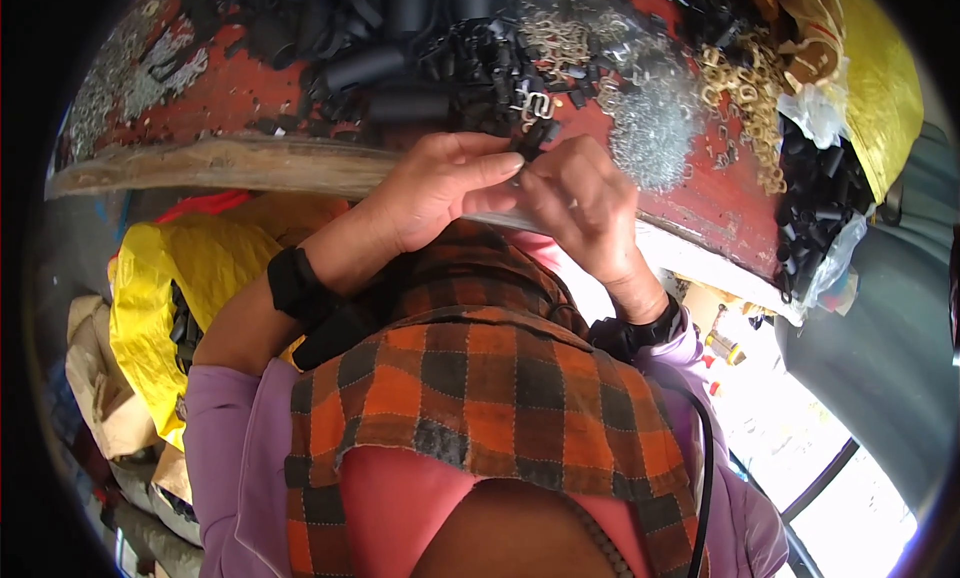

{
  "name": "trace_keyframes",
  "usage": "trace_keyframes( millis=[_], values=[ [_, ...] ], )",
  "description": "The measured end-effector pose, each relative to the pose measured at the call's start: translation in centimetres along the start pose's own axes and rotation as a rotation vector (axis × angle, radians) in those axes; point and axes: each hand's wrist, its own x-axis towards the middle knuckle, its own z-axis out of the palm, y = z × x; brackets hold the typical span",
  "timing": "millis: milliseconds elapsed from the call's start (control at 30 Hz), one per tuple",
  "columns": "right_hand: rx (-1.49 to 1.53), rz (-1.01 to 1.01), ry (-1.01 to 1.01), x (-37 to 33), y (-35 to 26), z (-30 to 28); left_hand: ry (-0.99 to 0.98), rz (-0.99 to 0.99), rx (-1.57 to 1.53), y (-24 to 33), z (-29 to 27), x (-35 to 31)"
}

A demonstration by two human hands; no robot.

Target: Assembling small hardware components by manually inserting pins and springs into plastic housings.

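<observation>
Over the near edge of the red worktable [710, 213], both my hands meet at a small black part [537, 138]. My left hand [440, 190] is closed, pinching the part between thumb and fingers. My right hand [588, 203] has its fingers curled in against the same part from the other side; its fingertips are partly hidden, and I cannot make out what they grip. Just beyond the part shows a bent silver metal clip [538, 106]; whether it is attached to the part or lies behind it, I cannot tell.
Silver clips [655, 118] and gold-coloured clips [750, 93] lie heaped to the right, with black parts [825, 193] at the table's end. Black tubes [410, 106] cover the far middle. A worn wooden edge [230, 165] fronts the table. Yellow sacks stand left [200, 268] and far right [885, 78].
</observation>
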Motion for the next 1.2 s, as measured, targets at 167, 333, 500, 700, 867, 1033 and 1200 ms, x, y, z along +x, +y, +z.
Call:
trace_keyframes(
  millis=[167, 333, 500, 700, 867, 1033, 1200],
  values=[
    [0.688, 0.516, -0.012, 0.4, 1.8, -0.3, -0.014, -0.020, 0.045, 1.1, 0.5, 0.9],
    [0.539, 0.314, -0.214, -0.5, 4.4, -4.3, -0.013, -0.026, 0.039, 1.2, 0.5, 1.3],
    [-0.016, 0.474, 0.052, -1.6, 8.8, -11.1, 0.002, -0.025, 0.051, 1.4, 0.6, 1.0],
    [-0.497, 0.359, 0.255, 1.9, 16.6, -13.9, 0.006, -0.037, 0.046, 1.9, 0.9, 1.2],
    [-0.684, 0.352, 0.225, 2.4, 17.0, -13.0, 0.011, -0.008, 0.017, 1.2, 0.2, 0.7],
    [-0.277, 0.414, 0.201, 1.0, 10.5, -10.1, -0.012, 0.014, 0.001, 1.0, 0.3, -0.1],
    [0.208, 0.388, -0.090, 0.4, 4.7, -5.4, -0.068, 0.055, -0.106, 0.5, -0.2, 0.5]
  ],
)
